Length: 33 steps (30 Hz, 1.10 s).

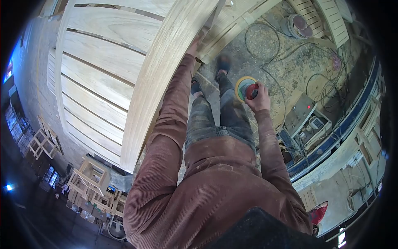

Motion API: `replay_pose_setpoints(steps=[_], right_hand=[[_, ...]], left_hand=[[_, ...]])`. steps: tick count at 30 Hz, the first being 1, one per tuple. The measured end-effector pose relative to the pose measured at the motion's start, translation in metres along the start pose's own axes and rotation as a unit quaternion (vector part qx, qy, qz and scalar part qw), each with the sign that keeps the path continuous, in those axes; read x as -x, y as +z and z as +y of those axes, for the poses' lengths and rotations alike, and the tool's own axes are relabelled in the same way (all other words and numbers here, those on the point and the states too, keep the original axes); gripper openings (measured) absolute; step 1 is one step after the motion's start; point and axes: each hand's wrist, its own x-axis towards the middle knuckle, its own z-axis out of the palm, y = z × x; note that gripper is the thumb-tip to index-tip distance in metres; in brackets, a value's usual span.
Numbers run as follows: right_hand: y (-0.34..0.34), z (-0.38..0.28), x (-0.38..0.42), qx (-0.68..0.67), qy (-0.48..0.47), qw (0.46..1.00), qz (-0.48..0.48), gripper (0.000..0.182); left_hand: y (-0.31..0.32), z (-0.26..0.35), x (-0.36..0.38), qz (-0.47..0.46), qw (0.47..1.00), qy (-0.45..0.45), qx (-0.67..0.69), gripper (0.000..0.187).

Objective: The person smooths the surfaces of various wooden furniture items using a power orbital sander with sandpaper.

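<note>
In my right hand (pixel 260 99) is a round disc sander (pixel 251 91) with a red top, a green body and a yellow-edged pad. My fingers wrap around its red top, and it is held off to the right of my legs. My left hand (pixel 193 47) reaches forward along the side of a large slatted wooden panel (pixel 99 54) with a broad curved edge rail (pixel 161 62). It is at or against the wood beside this rail. Its fingers are mostly hidden in shadow, so their grip does not show clearly.
A bucket (pixel 296 26) stands on the dusty floor, with cables (pixel 275 76) trailing around it. Slatted wooden pieces (pixel 331 20) are at the upper right. A grey control box (pixel 302 111) sits at right. Wooden frames (pixel 89 176) are stacked at lower left.
</note>
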Motion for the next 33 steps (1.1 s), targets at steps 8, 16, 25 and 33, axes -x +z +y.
replay_pose_setpoints(steps=[8, 16, 25, 33], right_hand=[[0.002, -0.001, 0.003, 0.0, -0.015, 1.0, -0.006, 0.07], [0.001, 0.001, 0.0, 0.018, 0.002, 0.999, -0.047, 0.073], [-0.004, -0.003, -0.005, 0.002, -0.012, 1.0, -0.024, 0.073], [-0.005, -0.016, -0.004, -0.011, -0.019, 0.999, -0.029, 0.07]], left_hand=[[-0.005, -0.001, 0.003, -0.016, 0.997, -0.027, 0.067, 0.045], [-0.016, 0.013, 0.005, -0.033, 0.997, -0.024, 0.072, 0.045], [0.0, 0.011, 0.004, 0.006, 0.998, -0.047, 0.031, 0.047], [-0.01, 0.0, 0.012, -0.007, 0.977, -0.094, 0.19, 0.046]])
